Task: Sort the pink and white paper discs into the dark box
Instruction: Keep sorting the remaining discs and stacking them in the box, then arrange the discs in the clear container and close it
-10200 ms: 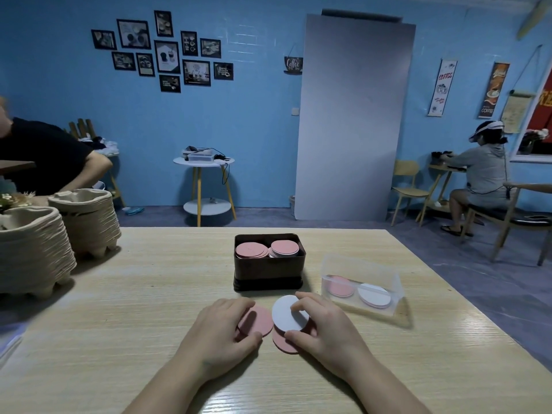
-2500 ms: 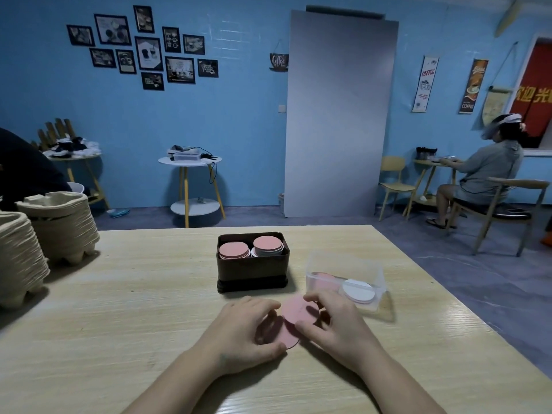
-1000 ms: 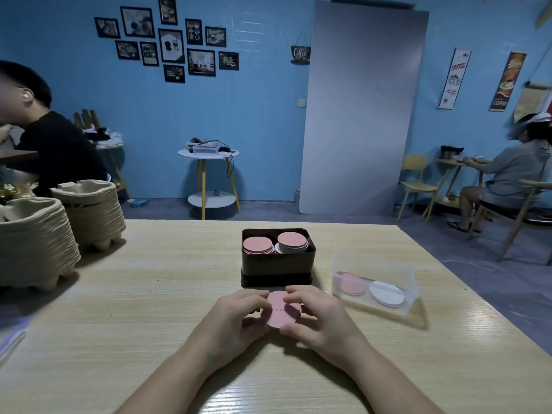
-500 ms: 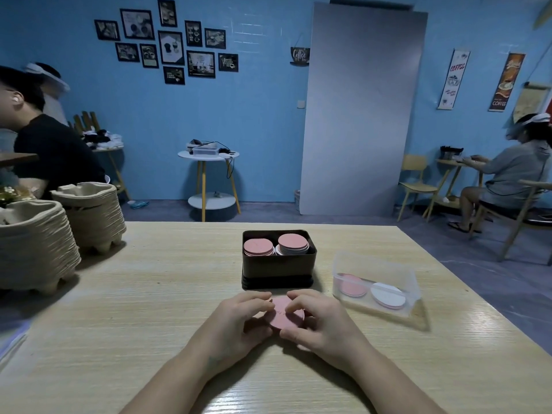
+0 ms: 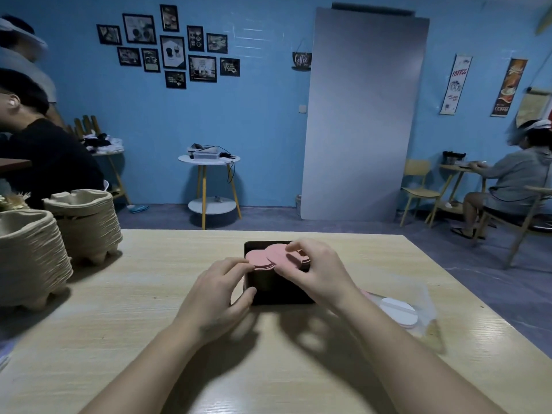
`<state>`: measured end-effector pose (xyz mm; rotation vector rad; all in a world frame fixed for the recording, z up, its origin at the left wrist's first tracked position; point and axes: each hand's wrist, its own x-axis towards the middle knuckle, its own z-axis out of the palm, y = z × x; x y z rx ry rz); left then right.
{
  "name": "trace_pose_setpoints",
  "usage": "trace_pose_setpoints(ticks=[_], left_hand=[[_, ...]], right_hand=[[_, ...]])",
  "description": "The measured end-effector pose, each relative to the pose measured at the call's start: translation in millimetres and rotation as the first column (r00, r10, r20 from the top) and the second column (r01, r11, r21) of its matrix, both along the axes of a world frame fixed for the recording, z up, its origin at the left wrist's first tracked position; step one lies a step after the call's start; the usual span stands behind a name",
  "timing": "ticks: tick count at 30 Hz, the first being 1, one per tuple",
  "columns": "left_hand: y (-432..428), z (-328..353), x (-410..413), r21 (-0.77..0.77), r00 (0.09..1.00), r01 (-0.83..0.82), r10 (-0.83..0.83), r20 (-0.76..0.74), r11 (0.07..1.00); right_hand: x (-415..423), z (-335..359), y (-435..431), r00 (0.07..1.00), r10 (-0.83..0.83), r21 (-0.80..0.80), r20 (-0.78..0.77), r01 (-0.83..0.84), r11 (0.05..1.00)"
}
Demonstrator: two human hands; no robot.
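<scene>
Your L hand [image 5: 218, 294] grips the dark box [image 5: 280, 291] at its near-left corner: thumb on the front wall, fingers curled at the rim by the pink stack [image 5: 256, 259] inside. Your R hand [image 5: 319, 273] pinches pink discs [image 5: 282, 254], tilted, over the box top. To the R, a clear tray [image 5: 418, 297] w/ a white disc [image 5: 397, 309].

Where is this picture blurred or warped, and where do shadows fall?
Head view: sharp on the left hand holding the dark box and right hand pinching pink discs; soft shadows fall on the table towards the camera; seated person at right smeared; grey door leans, wide-angle.
</scene>
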<state>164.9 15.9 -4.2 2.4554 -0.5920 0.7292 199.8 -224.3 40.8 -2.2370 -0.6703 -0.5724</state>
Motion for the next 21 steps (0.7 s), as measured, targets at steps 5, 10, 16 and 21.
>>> trace_pose_setpoints(ticks=[5,10,16,21], left_hand=[[5.6,-5.3,4.8,-0.058,0.998,0.066,-0.066,0.009,0.996],[5.9,-13.9,4.1,-0.164,0.996,0.089,-0.091,-0.005,0.983],[5.6,-14.3,4.3,-0.241,0.988,0.136,-0.148,-0.032,0.961],[3.3,-14.4,2.4,-0.199,0.990,0.128,-0.138,-0.034,0.972]], right_hand=[[47.1,2.7,24.9,0.995,-0.014,-0.114,-0.099,0.003,0.993],[67.1,-1.5,44.1,0.988,-0.068,-0.254,-0.135,0.032,0.967],[66.9,-0.8,47.6,0.985,-0.100,-0.277,-0.143,0.057,0.959],[51.5,4.3,35.7,0.992,-0.064,-0.208,-0.107,0.041,0.977]])
